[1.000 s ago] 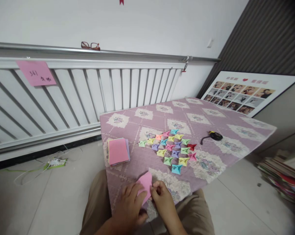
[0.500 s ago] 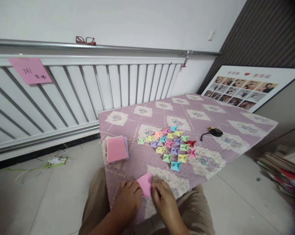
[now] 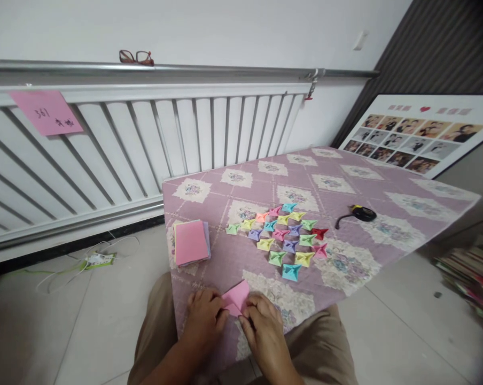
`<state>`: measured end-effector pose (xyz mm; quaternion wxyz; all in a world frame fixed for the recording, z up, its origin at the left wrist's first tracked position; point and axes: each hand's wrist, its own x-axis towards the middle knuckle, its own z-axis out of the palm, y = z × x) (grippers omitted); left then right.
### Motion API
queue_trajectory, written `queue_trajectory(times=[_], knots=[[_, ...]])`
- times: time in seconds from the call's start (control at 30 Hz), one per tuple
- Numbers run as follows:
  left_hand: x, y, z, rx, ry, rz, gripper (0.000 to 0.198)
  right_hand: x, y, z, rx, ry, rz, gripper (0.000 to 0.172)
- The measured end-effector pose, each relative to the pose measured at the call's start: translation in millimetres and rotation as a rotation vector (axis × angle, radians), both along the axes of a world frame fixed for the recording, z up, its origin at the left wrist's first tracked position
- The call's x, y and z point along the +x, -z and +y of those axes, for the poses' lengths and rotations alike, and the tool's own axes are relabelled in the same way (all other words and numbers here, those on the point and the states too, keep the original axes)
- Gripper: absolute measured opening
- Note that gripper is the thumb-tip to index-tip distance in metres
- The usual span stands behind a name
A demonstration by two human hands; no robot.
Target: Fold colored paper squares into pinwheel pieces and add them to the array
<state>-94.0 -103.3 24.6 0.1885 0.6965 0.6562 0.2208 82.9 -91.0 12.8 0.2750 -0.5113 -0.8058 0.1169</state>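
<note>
A partly folded sheet of pink paper [image 3: 236, 295] lies near the table's front edge, between my two hands. My left hand [image 3: 207, 314] is closed over its left side, with the fingertips pressed on the paper. At the lower right edge my right hand [image 3: 263, 326] holds the paper with thumb and bent fingers. A fold line shows near the paper's bottom. Parts of the sheet are hidden under my fingers. Beyond the hands stand several small folded paper pieces [image 3: 290, 246] in many colours, set out in slanting rows. On the left lies a stack of coloured paper [image 3: 191, 242], pink on top.
A purple patterned cloth [image 3: 225, 208] covers the table. A black and yellow tape measure [image 3: 364, 213] rests at the right. Behind stand a white radiator [image 3: 201, 128] and a framed photo board [image 3: 418, 133]. Glasses [image 3: 136, 57] sit on the pipe. A power strip [image 3: 99, 260] is on the floor.
My right hand has turned inward and its thumb has come to the paper's lower edge. The pink paper's lower part is now folded over. The view has shifted slightly.
</note>
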Motion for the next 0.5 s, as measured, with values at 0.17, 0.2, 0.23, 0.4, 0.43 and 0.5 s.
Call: queue_trajectory(times=[0.17, 0.2, 0.23, 0.4, 0.43, 0.5], knots=[[-0.4, -4.2, 1.5, -0.023, -0.043, -0.007, 0.009, -2.7, 4.0, -0.2, 0.057, 0.051, -0.008, 0.012], [-0.2, -4.5, 2.0, -0.026, -0.048, -0.001, 0.01, -3.4, 4.7, -0.2, 0.059, 0.066, -0.009, 0.013], [-0.1, -4.7, 2.6, -0.027, -0.051, 0.006, 0.01, -4.1, 5.3, -0.1, 0.06, 0.079, -0.01, 0.014], [-0.7, -4.5, 7.6, -0.029, -0.058, 0.063, 0.014, -6.7, 7.3, 0.7, 0.079, 0.097, -0.011, 0.017], [-1.0, -4.2, 8.6, -0.037, -0.058, 0.076, 0.014, -7.0, 7.6, 0.8, 0.081, 0.102, -0.012, 0.018], [-1.4, -3.5, 10.3, -0.058, -0.054, 0.094, 0.014, -7.3, 8.3, 0.8, 0.078, 0.112, -0.013, 0.018]])
